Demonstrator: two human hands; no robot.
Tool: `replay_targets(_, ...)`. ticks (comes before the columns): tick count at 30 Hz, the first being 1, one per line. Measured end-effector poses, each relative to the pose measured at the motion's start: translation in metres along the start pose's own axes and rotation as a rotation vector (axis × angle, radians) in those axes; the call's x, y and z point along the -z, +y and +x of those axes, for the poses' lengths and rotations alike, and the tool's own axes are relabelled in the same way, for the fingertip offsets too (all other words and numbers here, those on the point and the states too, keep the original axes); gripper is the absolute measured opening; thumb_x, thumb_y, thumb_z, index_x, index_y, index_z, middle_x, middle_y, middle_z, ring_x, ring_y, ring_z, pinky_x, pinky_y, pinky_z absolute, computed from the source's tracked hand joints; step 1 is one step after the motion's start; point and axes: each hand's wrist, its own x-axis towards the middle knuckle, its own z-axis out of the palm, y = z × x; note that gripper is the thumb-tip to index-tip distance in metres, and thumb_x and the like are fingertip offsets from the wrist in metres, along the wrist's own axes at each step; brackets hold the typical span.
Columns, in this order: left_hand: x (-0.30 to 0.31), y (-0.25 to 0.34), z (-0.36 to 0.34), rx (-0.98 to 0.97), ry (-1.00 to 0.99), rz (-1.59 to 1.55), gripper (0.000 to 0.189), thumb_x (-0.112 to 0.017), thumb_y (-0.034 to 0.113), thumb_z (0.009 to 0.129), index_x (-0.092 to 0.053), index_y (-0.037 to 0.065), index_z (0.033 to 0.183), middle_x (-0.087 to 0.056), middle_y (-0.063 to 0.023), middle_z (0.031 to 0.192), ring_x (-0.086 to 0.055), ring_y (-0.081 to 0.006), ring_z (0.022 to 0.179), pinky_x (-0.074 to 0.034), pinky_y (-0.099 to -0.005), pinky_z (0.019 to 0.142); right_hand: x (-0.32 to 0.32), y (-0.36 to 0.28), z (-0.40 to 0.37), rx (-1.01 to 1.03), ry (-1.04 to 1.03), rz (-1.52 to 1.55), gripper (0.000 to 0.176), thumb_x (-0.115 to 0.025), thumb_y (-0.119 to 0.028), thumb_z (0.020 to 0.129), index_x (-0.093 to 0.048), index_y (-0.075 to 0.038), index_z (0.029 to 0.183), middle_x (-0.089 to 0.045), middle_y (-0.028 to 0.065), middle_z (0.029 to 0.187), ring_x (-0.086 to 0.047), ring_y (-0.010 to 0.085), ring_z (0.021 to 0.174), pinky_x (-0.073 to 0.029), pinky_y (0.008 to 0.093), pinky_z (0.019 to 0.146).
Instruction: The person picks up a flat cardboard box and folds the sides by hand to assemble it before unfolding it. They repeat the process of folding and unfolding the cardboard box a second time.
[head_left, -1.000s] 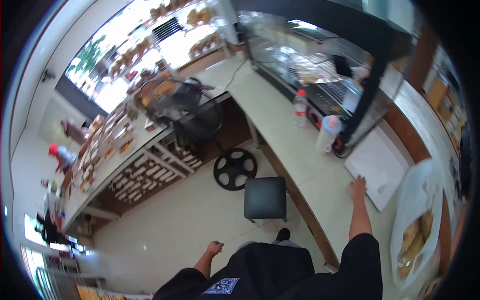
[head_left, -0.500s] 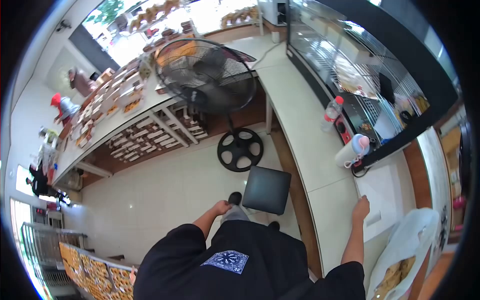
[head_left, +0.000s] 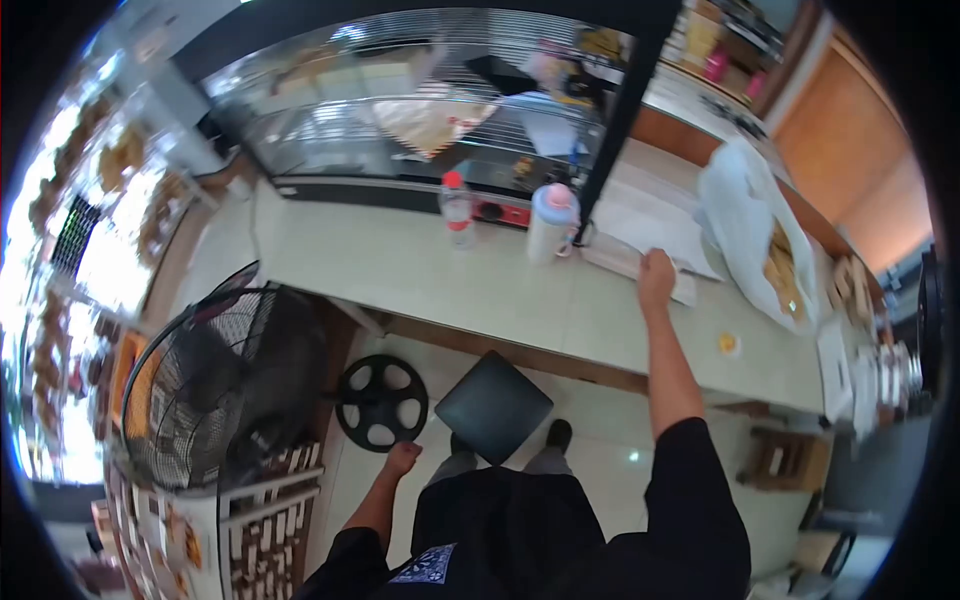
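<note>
The left hand point(head_left: 403, 458) hangs in the air above the floor, touching no object, its fingers folded in toward the palm. Just beyond it lies the fan base point(head_left: 382, 402), a round, dark wheel shape with wide rounded cut-outs. To the hand's right sits a stool point(head_left: 495, 408) with a smooth, square black seat, set cornerwise. To its left stands the fan point(head_left: 215, 390), its round cage a fine dark mesh of wire.

Farther out, the right hand point(head_left: 656, 280) is over the pale, glossy counter point(head_left: 600, 320), its fingers curled together at the near edge of the white paper point(head_left: 650, 222); whether they pinch it I cannot tell. The paper, flat and thin with a narrow strip along its near side, spreads under and beyond that hand.

To the hand's right, and a little closer to the body, lies a small yellow scrap point(head_left: 729, 344). Farther right slumps a cloudy, wrinkled plastic bag point(head_left: 742, 205) with lumpy brown contents. To the hand's left stand a pale, rounded flask point(head_left: 548, 232) with a blue and pink top and, past it, a clear plastic bottle point(head_left: 457, 218) with a red cap. Behind these rises a black-framed glass case point(head_left: 320, 187) with wire shelves.
</note>
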Motion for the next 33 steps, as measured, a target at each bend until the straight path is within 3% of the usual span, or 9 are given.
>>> replay_targets(8, -0.002, 0.120, 0.026, -0.222, -0.193, -0.148, 0.023, -0.057, 0.022, 0.087, -0.062, 0.001, 0.094, -0.065, -0.0101, 0.081, -0.063, -0.0176, 0.080, -0.048, -0.0313, 0.073, 0.092, -0.071, -0.028, -0.198, 0.116, 0.103, 0.012, -0.060, -0.012, 0.081, -0.052, -0.004, 0.076, -0.056, 0.0142, 0.073, -0.055, 0.0351, 0.073, -0.043, 0.0431, 0.063)
replay_targets(13, -0.032, 0.288, 0.001, -0.364, -0.257, -0.695, 0.043, -0.064, 0.016, 0.086, -0.045, 0.001, 0.122, -0.056, -0.0095, 0.105, -0.057, -0.0166, 0.092, -0.046, -0.0294, 0.085, 0.134, -0.181, -0.114, -0.220, -0.489, 0.377, 0.006, -0.057, -0.010, 0.079, -0.053, -0.004, 0.079, -0.057, 0.0150, 0.081, -0.055, 0.0357, 0.077, -0.044, 0.0443, 0.066)
replay_targets(15, -0.038, 0.349, -0.012, -0.621, -0.220, -0.805, 0.059, -0.067, 0.015, 0.084, -0.035, 0.000, 0.131, -0.053, -0.0116, 0.114, -0.057, -0.0188, 0.094, -0.047, -0.0310, 0.086, 0.143, -0.208, -0.139, -0.091, -0.510, 0.541, 0.010, -0.058, -0.009, 0.081, -0.057, -0.003, 0.089, -0.059, 0.0130, 0.089, -0.060, 0.0284, 0.076, -0.048, 0.0343, 0.067)
replay_targets(18, -0.038, 0.396, -0.025, -0.636, -0.113, -0.657, 0.060, -0.068, 0.015, 0.082, -0.036, 0.000, 0.130, -0.054, -0.0121, 0.114, -0.058, -0.0192, 0.091, -0.049, -0.0308, 0.083, 0.168, -0.235, -0.137, -0.190, -0.431, 0.707, 0.021, -0.058, -0.006, 0.080, -0.056, -0.002, 0.100, -0.057, 0.0135, 0.102, -0.060, 0.0275, 0.084, -0.049, 0.0325, 0.071)
replay_targets(22, -0.020, 0.426, -0.038, -0.896, -0.127, -0.364, 0.032, -0.056, 0.008, 0.088, -0.049, -0.002, 0.118, -0.057, -0.0141, 0.106, -0.061, -0.0183, 0.080, -0.050, -0.0317, 0.068, 0.189, -0.206, -0.120, -0.123, -0.406, 1.058, 0.032, -0.056, -0.025, 0.084, -0.054, -0.002, 0.105, -0.055, 0.0081, 0.108, -0.057, 0.0219, 0.096, -0.046, 0.0280, 0.077)
replay_targets(23, -0.010, 0.439, -0.050, -0.911, -0.042, -0.013, 0.031, -0.053, 0.001, 0.085, -0.053, -0.001, 0.116, -0.057, -0.0175, 0.103, -0.062, -0.0246, 0.079, -0.050, -0.0353, 0.066, 0.193, -0.202, -0.119, -0.304, -0.384, 1.241, 0.029, -0.057, -0.023, 0.083, -0.052, -0.004, 0.104, -0.056, 0.0081, 0.105, -0.059, 0.0238, 0.089, -0.048, 0.0371, 0.077)
replay_targets(26, -0.019, 0.455, -0.064, -1.275, -0.005, 0.153, 0.039, -0.054, -0.003, 0.080, -0.053, 0.001, 0.118, -0.056, -0.0185, 0.103, -0.061, -0.0312, 0.080, -0.050, -0.0385, 0.068, 0.212, -0.191, -0.107, -0.468, -0.294, 1.098, 0.039, -0.058, -0.035, 0.083, -0.050, -0.001, 0.101, -0.059, 0.0118, 0.095, -0.060, 0.0252, 0.086, -0.049, 0.0362, 0.073)
replay_targets(30, -0.029, 0.457, -0.071, -1.408, 0.009, 0.230, 0.038, -0.057, -0.007, 0.077, -0.055, 0.000, 0.114, -0.057, -0.0153, 0.103, -0.062, -0.0296, 0.077, -0.050, -0.0346, 0.067, 0.247, -0.186, -0.087, -0.571, -0.476, 0.596, 0.040, -0.060, -0.036, 0.081, -0.052, 0.003, 0.080, -0.059, 0.0137, 0.069, -0.060, 0.0273, 0.068, -0.045, 0.0367, 0.062)
replay_targets(33, -0.026, 0.459, -0.078, -1.364, -0.126, 0.106, 0.039, -0.059, -0.007, 0.074, -0.055, 0.000, 0.112, -0.057, -0.0148, 0.104, -0.062, -0.0279, 0.077, -0.051, -0.0345, 0.067, 0.246, -0.180, -0.093, -0.652, -0.369, 0.866, 0.027, -0.053, -0.024, 0.085, -0.052, 0.002, 0.076, -0.058, 0.0143, 0.067, -0.056, 0.0254, 0.062, -0.043, 0.0359, 0.060)
